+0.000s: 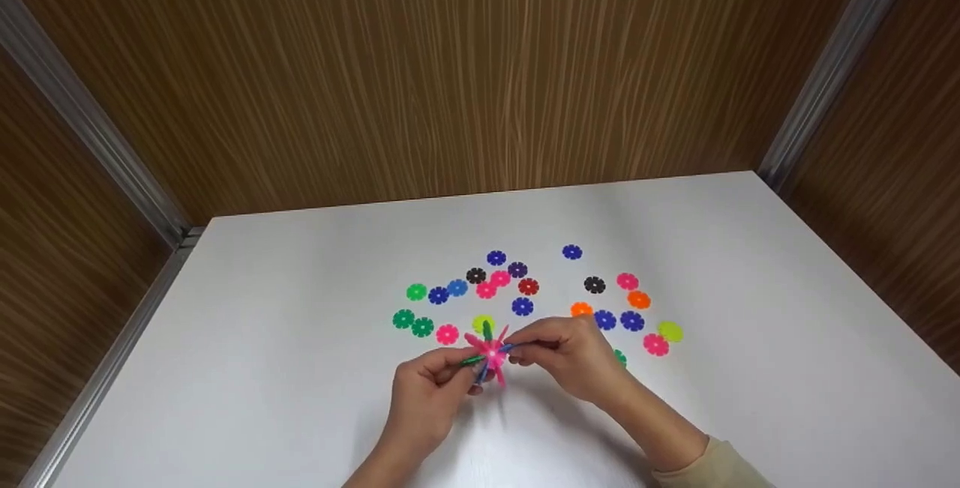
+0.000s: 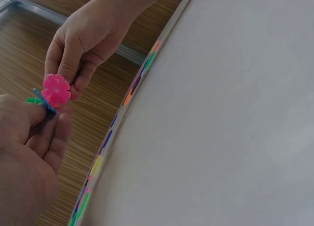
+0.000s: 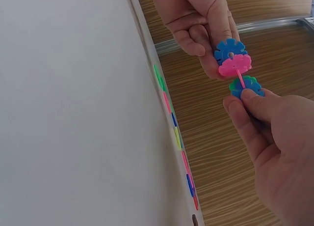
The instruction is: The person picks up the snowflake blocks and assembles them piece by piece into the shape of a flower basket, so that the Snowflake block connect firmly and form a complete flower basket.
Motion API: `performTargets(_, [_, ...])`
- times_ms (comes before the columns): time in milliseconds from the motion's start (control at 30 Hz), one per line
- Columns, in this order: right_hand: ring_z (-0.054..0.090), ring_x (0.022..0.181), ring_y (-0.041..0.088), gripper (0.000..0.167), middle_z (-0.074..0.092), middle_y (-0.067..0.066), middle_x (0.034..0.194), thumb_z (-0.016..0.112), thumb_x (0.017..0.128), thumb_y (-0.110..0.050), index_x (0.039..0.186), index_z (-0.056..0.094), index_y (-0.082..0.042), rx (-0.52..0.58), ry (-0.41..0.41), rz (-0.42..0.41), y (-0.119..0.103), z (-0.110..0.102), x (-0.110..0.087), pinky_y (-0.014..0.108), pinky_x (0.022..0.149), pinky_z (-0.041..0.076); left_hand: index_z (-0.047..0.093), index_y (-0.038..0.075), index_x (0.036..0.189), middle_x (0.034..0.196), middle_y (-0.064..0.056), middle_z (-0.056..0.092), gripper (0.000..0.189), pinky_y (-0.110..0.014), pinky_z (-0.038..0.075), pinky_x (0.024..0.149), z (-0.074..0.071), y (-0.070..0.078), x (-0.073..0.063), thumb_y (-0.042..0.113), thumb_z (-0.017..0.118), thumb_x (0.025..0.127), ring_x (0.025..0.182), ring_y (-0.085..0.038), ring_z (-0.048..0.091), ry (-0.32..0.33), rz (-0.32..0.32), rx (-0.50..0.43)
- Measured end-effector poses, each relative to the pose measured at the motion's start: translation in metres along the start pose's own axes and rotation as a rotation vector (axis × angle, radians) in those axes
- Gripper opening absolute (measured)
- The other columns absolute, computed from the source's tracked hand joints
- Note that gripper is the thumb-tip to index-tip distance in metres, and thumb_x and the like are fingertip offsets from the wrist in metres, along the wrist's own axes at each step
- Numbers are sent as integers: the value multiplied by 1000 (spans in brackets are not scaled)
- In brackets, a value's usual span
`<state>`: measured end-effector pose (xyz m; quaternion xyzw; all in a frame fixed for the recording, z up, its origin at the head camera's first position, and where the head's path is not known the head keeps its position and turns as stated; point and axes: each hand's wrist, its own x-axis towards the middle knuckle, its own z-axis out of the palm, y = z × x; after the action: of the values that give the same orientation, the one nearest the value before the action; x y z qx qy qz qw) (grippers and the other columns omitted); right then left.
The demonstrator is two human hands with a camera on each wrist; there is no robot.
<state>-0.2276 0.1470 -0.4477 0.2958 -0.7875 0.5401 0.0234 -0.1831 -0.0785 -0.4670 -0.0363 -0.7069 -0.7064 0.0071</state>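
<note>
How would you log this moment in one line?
left hand: gripping disc cluster | right hand: pinching blue disc | loose discs: lying on table

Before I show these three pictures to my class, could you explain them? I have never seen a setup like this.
There is no machine here, just a person's bare left hand and right hand. The wide picture comes from a camera worn on the head, looking forward and down. The two slanted ones come from cameras worn on the left and right wrists.

Scattered over the white table lie loose discs, notched like little flowers, in many colours. Wood-patterned panels stand around it.

Both hands hold a cluster of pink, green and blue discs above the table. The right hand pinches a blue disc at its side.
</note>
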Motion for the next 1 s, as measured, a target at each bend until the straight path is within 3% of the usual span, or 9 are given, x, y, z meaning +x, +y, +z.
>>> performTargets(200, [78, 93, 19, 22, 80, 3, 109, 78, 96, -4, 117, 81, -9, 30, -55, 85, 3, -19, 3, 30, 81, 63, 79, 7, 118, 110, -9, 80, 23, -32, 64, 80, 4, 0, 3, -3, 71, 99, 93, -24, 80, 66, -20, -37])
performTargets(367, [74, 103, 22, 25, 79, 4, 115, 80, 95, -9, 119, 79, -7, -109, 10, 146, 23, -63, 2, 26, 84, 61, 78, 6, 119, 111, -10, 80, 24, -32, 64, 79, 5, 0, 5, -4, 69, 99, 95, -24, 79, 104, -24, -48])
performTargets(467, [69, 104, 26, 25, 78, 3, 114, 80, 94, -6, 118, 80, -8, -201, 63, 259, 42, -89, -4, 23, 82, 57, 77, 6, 120, 111, -9, 80, 24, -31, 64, 79, 5, 0, 4, -4, 69, 100, 96, -24, 79, 100, -29, -49])
performTargets(567, [66, 110, 29, 29, 77, 3, 115, 80, 93, -2, 120, 80, -11, -269, 60, 361, 59, -104, -11, 27, 89, 57, 77, 7, 120, 112, -9, 80, 24, -31, 64, 79, 5, 0, 3, -3, 69, 100, 96, -24, 79, 101, -37, -46])
performTargets(700, [66, 119, 36, 32, 74, 10, 120, 80, 92, 1, 122, 79, -9, -309, 30, 354, 72, -111, -17, 46, 104, 55, 77, 8, 120, 113, -9, 80, 25, -31, 64, 79, 6, 0, 3, -4, 69, 100, 96, -23, 79, 112, -51, -43])
performTargets(767, [66, 115, 37, 32, 72, 12, 119, 80, 92, 1, 122, 78, -8, -327, 26, 336, 74, -110, -19, 52, 104, 55, 78, 9, 120, 113, -8, 80, 25, -31, 64, 79, 6, 0, 3, -4, 69, 100, 97, -23, 79, 117, -57, -40])
performTargets(867, [66, 109, 33, 30, 70, 12, 116, 81, 91, 0, 119, 78, -8, -346, 24, 319, 74, -109, -19, 51, 101, 57, 78, 10, 120, 113, -8, 80, 26, -31, 64, 79, 5, 1, 3, -4, 69, 99, 97, -23, 79, 126, -65, -35])
performTargets(1000, [64, 100, 27, 21, 71, 6, 107, 81, 92, -1, 110, 80, -10, -336, 18, 304, 66, -104, -15, 34, 91, 60, 80, 12, 119, 111, -7, 80, 26, -31, 64, 78, 4, 2, 3, -3, 71, 98, 94, -23, 79, 140, -84, -23])
